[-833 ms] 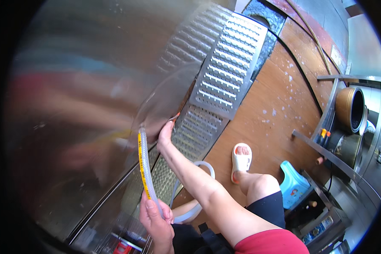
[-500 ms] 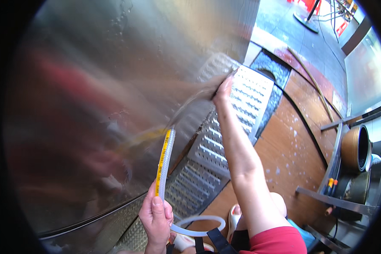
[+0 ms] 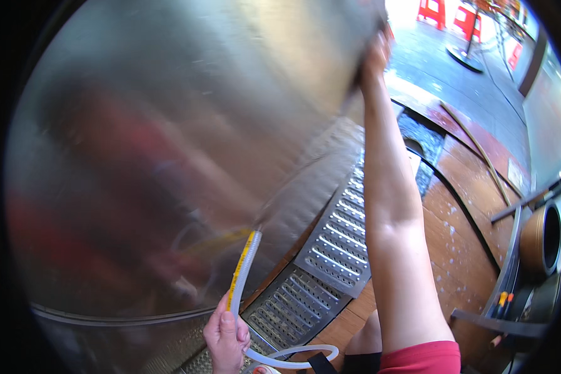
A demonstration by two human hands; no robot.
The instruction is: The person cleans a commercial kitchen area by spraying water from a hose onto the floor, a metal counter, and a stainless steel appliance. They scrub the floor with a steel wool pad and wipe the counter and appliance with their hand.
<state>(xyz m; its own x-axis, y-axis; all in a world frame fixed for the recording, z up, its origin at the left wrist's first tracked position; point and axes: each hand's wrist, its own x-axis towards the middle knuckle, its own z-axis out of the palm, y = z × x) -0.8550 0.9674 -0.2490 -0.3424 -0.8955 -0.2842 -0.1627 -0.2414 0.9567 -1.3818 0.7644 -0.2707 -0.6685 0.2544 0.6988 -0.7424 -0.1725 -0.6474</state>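
My left hand [image 3: 226, 340] is closed round a clear plastic hose [image 3: 245, 268] with a yellow stripe. Water streams from its upper end toward the upper right, along a large shiny metal panel [image 3: 168, 156]. With the arm stretched far out, my right hand [image 3: 374, 56] presses against the panel's upper right edge. Its fingers are blurred and partly hidden, and a dark patch shows beside them; whether something lies under them cannot be made out. The hose's lower part loops in front of my body.
Slotted metal drain covers [image 3: 338, 243] run beside the panel over a brown tiled floor [image 3: 445, 230]. A black hose [image 3: 464, 209] and a tan hose [image 3: 480, 149] lie across it. At right, a metal rack holds a brown pot [image 3: 538, 240]. Red stools [image 3: 467, 22] stand far off.
My right hand has moved up and away along the panel, from above the drain cover to the upper edge. My left hand still holds the running hose, now lower in view.
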